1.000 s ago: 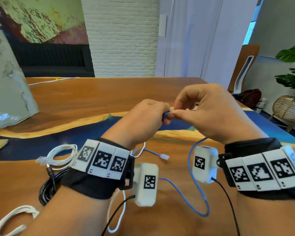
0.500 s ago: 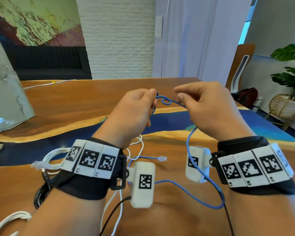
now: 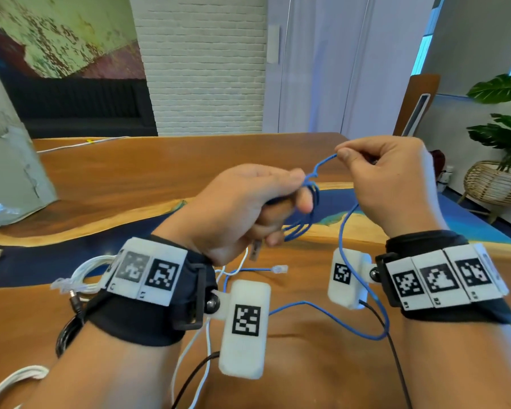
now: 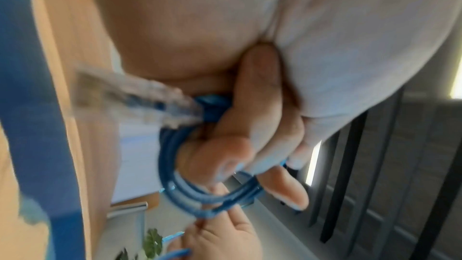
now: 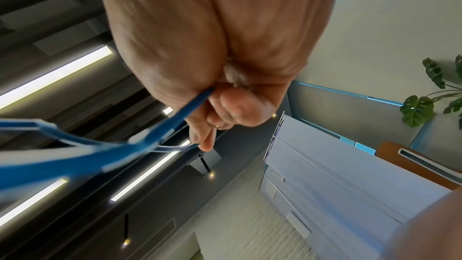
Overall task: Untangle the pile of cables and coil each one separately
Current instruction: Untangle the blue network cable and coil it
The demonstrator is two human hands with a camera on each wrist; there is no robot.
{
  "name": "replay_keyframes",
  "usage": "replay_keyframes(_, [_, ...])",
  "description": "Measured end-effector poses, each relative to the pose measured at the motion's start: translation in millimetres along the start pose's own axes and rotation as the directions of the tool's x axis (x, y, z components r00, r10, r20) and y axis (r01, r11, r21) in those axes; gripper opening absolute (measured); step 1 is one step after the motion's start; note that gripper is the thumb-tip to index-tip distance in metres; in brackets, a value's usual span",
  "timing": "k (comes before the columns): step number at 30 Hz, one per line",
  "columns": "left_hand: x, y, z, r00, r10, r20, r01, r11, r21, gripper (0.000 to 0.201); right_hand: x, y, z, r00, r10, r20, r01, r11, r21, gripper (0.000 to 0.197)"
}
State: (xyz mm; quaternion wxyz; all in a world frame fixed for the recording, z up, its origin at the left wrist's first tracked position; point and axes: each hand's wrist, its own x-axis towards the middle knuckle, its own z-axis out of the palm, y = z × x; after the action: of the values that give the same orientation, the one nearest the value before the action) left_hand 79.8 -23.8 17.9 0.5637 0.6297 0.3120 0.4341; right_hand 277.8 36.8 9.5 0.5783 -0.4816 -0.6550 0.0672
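Blue network cable (image 3: 303, 215): raised above the table between both hands; several small loops hang bunched at the left hand, one strand arcs up to the right hand, the slack drops past the right wrist and lies in a long curve on the wood.
Loops, left wrist view (image 4: 190, 195): a few turns stacked together, wound round the curled fingers.
Near plug (image 4: 135, 98): clear connector sticking out below the left fist, blurred.
Far plug (image 3: 279, 268): clear, lying on the table at the cable's free end.
Left hand (image 3: 242, 208): fingers curled round the coil, thumb closing on top of it.
Right hand (image 3: 393, 184): fist closed, thumb and forefinger pinching the strand, held higher than the left.
Right hand, own wrist view (image 5: 225, 66): the blue strand (image 5: 160, 131) leaves the pinch and runs off left.
White cable bundle (image 3: 80, 276): coiled, on the table just left of the left wrist.
Black cable (image 3: 67, 329): coiled beside it, barrel plug showing.
Second white coil (image 3: 9, 382): at the lower left edge.
Loose white cable (image 3: 189, 358): trails under the left forearm.
Table (image 3: 160, 172): wood with a blue resin band.
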Motion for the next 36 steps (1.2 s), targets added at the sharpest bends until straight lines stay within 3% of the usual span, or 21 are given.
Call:
replay_keyframes(2, [1, 6, 1, 0.996, 0.074, -0.058, -0.085, 0.97, -0.226, 0.031, -2, -2, 6, 0.998, 0.025, 0.064, -0.025, 1.0, 0.009, 0.014])
replay_keyframes(4, [3, 10, -2, 0.981, 0.143, -0.129, -0.184, 0.897, -0.402, 0.03, -7, -6, 15, 0.973, 0.09, 0.212, -0.098, 0.995, 0.031, 0.018])
replay_keyframes(8, [10, 5, -11, 0.912, 0.228, -0.342, -0.381, 0.781, -0.495, 0.031, -25, -21, 41, 0.84, 0.123, 0.528, -0.201, 0.975, 0.094, 0.031])
replay_keyframes(11, [19, -7, -17, 0.819, 0.249, -0.517, -0.512, 0.725, -0.461, 0.03, -33, -30, 52, 0.749, 0.069, 0.659, -0.195, 0.974, 0.12, 0.031])
replay_keyframes(14, [23, -15, -23, 0.718, 0.246, -0.651, -0.584, 0.722, -0.371, 0.028, -37, -37, 51, 0.659, -0.007, 0.752, -0.091, 0.992, 0.089, 0.032])
replay_keyframes(17, [21, -14, -31, 0.667, 0.312, -0.677, -0.503, 0.859, -0.1, 0.021, -37, -44, 41, 0.626, -0.033, 0.779, -0.057, 0.995, 0.088, 0.035])
replay_keyframes(19, [19, -14, -39, 0.688, 0.365, -0.627, -0.337, 0.926, 0.168, 0.019, -32, -46, 32, 0.676, -0.043, 0.736, -0.064, 0.991, 0.118, 0.034])
replay_keyframes(21, [16, -15, -39, 0.797, 0.31, -0.519, -0.129, 0.926, 0.355, 0.018, -24, -46, 21, 0.76, -0.052, 0.647, -0.038, 0.992, 0.124, 0.028])
replay_keyframes(23, [14, -18, -33, 0.911, 0.157, -0.381, 0.076, 0.844, 0.531, 0.019, -18, -43, 14, 0.83, -0.063, 0.554, 0.004, 0.994, 0.107, 0.024])
replay_keyframes(25, [14, -21, -28, 0.946, 0.046, -0.32, 0.178, 0.752, 0.635, 0.025, -14, -37, 8, 0.89, -0.081, 0.449, 0.033, 0.993, 0.113, 0.024])
replay_keyframes(26, [14, -21, -27, 0.95, 0.028, -0.311, 0.181, 0.763, 0.621, 0.031, -12, -33, 4, 0.921, -0.094, 0.378, 0.05, 0.991, 0.124, 0.023])
replay_keyframes(28, [12, -17, -23, 0.959, -0.017, -0.283, 0.156, 0.864, 0.479, 0.043, -8, -24, 0, 0.963, -0.109, 0.247, 0.075, 0.987, 0.146, 0.022])
replay_keyframes(31, [7, -10, -15, 0.98, -0.1, -0.172, 0.122, 0.985, 0.121, 0.047, -6, -14, 3, 0.975, -0.079, 0.208, 0.042, 0.984, 0.175, 0.022])
replay_keyframes(33, [6, -7, -12, 0.992, -0.069, -0.108, 0.06, 0.994, -0.087, 0.04, -8, -8, 12, 0.974, -0.049, 0.22, 0.006, 0.981, 0.192, 0.02])
replay_keyframes(36, [7, -2, -11, 0.987, 0.032, -0.156, -0.09, 0.921, -0.379, 0.033, -11, -6, 26, 0.965, -0.019, 0.262, -0.024, 0.987, 0.161, 0.021])
